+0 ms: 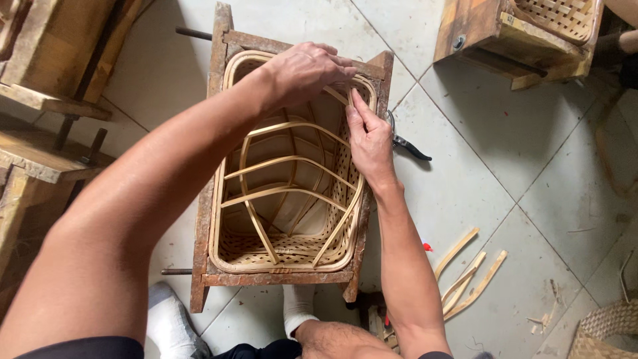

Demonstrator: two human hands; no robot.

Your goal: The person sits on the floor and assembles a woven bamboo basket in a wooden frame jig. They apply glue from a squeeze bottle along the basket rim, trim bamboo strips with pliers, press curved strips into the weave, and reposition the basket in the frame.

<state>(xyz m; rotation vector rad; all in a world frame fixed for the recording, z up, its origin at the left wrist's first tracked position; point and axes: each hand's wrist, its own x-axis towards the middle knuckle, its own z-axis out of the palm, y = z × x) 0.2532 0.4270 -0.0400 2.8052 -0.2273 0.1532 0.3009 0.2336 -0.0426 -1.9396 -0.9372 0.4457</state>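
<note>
A woven bamboo basket (286, 252) sits inside a rectangular wooden frame mould (203, 233) on the floor. Bent bamboo strips (286, 161) arch across its inside. My left hand (307, 66) reaches over the far rim and presses its fingers on the top right corner of the basket. My right hand (369, 136) lies flat against the right rim, fingers pointing to the same corner, touching a thin bamboo strip there.
Black-handled pliers (407, 145) lie on the tiled floor just right of the frame. Loose bamboo strips (465, 272) lie at lower right. Another wooden mould with a basket (531, 26) stands top right, wooden blocks (46, 73) at left, a woven piece (605, 329) bottom right.
</note>
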